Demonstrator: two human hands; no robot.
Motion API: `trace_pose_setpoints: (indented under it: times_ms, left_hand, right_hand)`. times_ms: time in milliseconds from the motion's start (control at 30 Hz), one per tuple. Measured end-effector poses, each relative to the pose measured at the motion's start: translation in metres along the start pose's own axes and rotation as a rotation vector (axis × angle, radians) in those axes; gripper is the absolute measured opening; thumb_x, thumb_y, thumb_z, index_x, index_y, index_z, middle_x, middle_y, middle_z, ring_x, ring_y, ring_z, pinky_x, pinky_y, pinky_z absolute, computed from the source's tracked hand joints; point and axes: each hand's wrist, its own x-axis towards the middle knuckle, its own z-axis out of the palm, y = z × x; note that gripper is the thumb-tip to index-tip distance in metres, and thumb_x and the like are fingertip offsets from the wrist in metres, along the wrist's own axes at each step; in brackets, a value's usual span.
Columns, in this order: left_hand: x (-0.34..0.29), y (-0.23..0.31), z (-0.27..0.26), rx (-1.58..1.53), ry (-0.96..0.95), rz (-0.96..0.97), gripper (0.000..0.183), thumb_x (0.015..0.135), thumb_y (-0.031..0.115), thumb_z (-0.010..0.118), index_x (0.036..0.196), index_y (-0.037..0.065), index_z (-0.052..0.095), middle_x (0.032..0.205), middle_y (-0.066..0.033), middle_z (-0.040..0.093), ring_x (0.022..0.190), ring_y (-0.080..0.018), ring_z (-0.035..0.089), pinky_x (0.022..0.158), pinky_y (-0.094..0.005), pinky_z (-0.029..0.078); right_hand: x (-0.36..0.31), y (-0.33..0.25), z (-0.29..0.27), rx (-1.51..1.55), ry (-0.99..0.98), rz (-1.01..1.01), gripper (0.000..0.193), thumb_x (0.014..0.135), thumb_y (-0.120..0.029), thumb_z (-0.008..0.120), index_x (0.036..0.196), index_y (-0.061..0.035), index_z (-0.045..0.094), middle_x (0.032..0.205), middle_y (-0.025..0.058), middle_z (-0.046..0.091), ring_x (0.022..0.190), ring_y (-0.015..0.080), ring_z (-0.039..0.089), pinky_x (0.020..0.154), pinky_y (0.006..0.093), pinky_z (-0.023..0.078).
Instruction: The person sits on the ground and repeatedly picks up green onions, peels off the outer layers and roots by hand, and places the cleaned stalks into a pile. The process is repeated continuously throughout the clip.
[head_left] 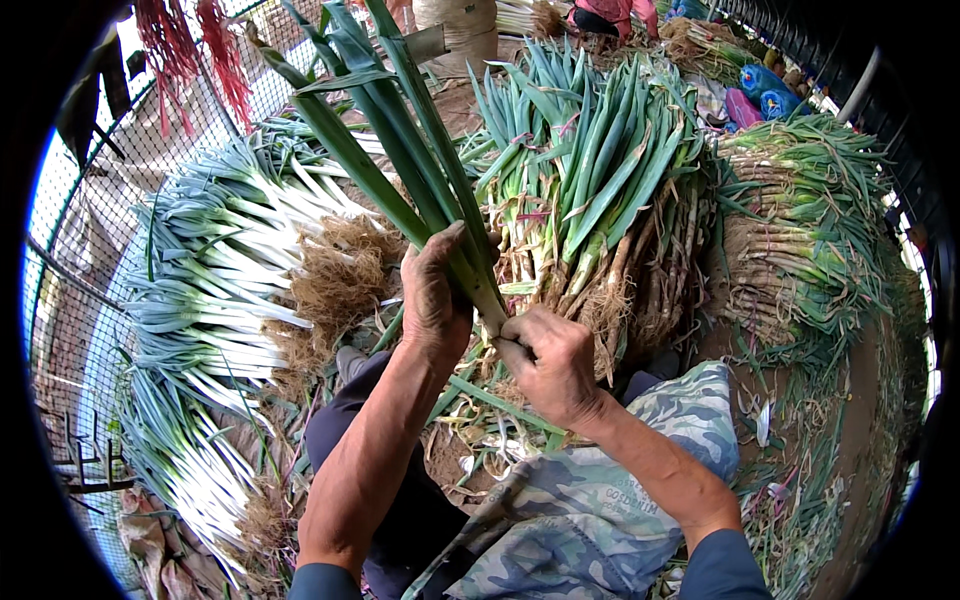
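Note:
My left hand is closed around the lower stalk of a large green onion, whose long green leaves rise toward the upper left. Just below it, at the pale lower part of the stalk, my right hand has its fingers pinched together against the outer skin; whether a loose strip lies between them is hidden. The root end of this onion does not show clearly. Beyond my hands stands a thick heap of untrimmed green onions with brown, dirty outer leaves.
Cleaned green onions with white stalks and tan roots lie in rows at the left, beside a mesh fence. More bundles lie at the right. A camouflage cloth covers my lap. Peeled scraps litter the ground. A person sits far back.

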Motion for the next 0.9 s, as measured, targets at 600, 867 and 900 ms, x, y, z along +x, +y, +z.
trace_pose_setpoints:
  times_ms: [600,867,900]
  left_hand:
    - [0.011,0.006,-0.014,0.024,0.214,0.145,0.022,0.086,0.016,0.058,0.097,-0.002,0.055,0.081,-0.0160,0.067,0.072,-0.0219,0.064,0.071,-0.0349,0.052]
    - [0.026,0.079,-0.052,0.037,0.297,0.293,0.027,0.084,0.020,0.063,0.099,0.000,0.053,0.092,-0.0181,0.066,0.085,-0.0270,0.065,0.082,-0.0369,0.051]
    - [0.025,0.085,-0.058,0.010,0.267,0.323,0.027,0.084,0.020,0.064,0.099,0.000,0.053,0.094,-0.0187,0.065,0.086,-0.0283,0.064,0.083,-0.0377,0.051]
  right_hand:
    - [0.007,-0.004,0.004,-0.041,-0.045,-0.380,0.009,0.072,0.006,0.059,0.074,-0.0028,0.056,0.074,0.0076,0.060,0.062,0.0225,0.060,0.057,0.0343,0.052]
    - [-0.092,0.016,0.002,-0.005,-1.060,0.280,0.016,0.083,-0.016,0.064,0.082,-0.0006,0.060,0.074,0.0144,0.062,0.073,0.0297,0.064,0.065,0.0420,0.051]
    - [-0.102,0.029,-0.001,-0.069,-1.083,0.262,0.017,0.082,-0.017,0.065,0.086,-0.0004,0.061,0.076,0.0152,0.062,0.074,0.0306,0.064,0.066,0.0416,0.051]
